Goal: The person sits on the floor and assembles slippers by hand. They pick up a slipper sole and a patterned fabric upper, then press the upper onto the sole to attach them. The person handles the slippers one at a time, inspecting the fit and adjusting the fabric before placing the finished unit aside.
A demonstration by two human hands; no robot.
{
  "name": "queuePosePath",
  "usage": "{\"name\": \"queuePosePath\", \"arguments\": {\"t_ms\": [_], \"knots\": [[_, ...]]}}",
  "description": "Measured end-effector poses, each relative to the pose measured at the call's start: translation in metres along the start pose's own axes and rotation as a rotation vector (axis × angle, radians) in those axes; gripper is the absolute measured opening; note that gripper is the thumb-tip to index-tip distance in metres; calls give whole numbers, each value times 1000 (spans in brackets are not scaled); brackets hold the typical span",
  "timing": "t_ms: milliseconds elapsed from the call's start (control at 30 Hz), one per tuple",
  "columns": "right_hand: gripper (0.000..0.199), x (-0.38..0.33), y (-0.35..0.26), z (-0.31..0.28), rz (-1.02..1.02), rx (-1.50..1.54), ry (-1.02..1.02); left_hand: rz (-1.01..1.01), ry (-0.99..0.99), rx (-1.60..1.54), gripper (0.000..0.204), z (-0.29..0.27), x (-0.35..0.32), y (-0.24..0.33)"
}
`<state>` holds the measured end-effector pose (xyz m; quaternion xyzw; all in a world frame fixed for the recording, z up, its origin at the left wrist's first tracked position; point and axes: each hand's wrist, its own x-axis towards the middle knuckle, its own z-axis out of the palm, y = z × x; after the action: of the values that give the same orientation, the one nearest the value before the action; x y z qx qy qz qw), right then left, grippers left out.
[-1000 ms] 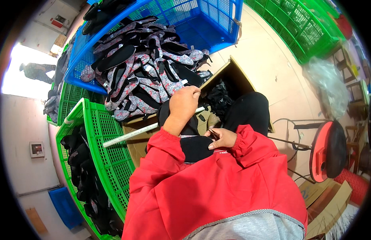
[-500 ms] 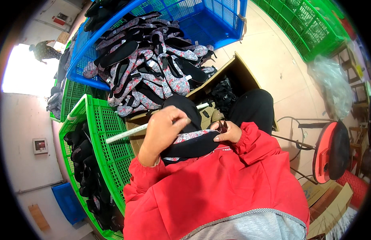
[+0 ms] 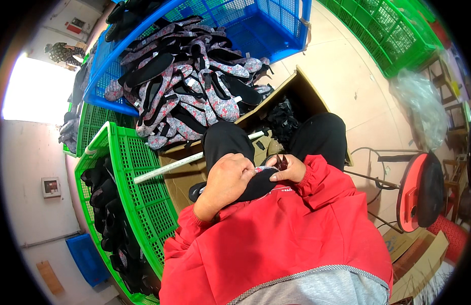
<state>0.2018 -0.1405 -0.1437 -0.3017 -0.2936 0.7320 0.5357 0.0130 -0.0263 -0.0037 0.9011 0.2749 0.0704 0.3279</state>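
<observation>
A fabric shoe with a black sole and floral upper (image 3: 258, 186) lies across my lap. My left hand (image 3: 229, 175) is closed over its left part, fingers bent against the cloth and partly hiding it. The other end is pinched by my right hand (image 3: 291, 169), thumb on top. A small dark two-pointed tool that looks like thread snips (image 3: 281, 161) pokes up from the right hand's fingers. Just beyond my knees, many similar floral shoes (image 3: 194, 91) are piled up, spilling out of a blue plastic crate (image 3: 291, 38).
Between my legs stands a cardboard box (image 3: 309, 91) with black scraps (image 3: 282, 118) in it; a white pipe (image 3: 179, 165) lies across. At left is a green crate (image 3: 144, 178) of black shoes. To the right are a round red-and-black stool (image 3: 416, 190) and a plastic bag (image 3: 423, 109).
My left hand has come down and right, from raised above the shoe to closed on it. The shoe is bunched closer to my right hand. A distant person shifted.
</observation>
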Motion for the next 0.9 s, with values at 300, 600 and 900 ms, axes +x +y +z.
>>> {"name": "queuePosePath", "arguments": {"t_ms": [300,600,900], "knots": [[31,-1,1,-2,25,-4,2,-102,8,-106,10,9,0,-7],[48,-3,-16,-20,13,-246,63,-180,34,-134,11,23,0,-3],[31,-7,-25,-16,-57,-326,-43,-137,30,-77,11,32,5,-3]]}}
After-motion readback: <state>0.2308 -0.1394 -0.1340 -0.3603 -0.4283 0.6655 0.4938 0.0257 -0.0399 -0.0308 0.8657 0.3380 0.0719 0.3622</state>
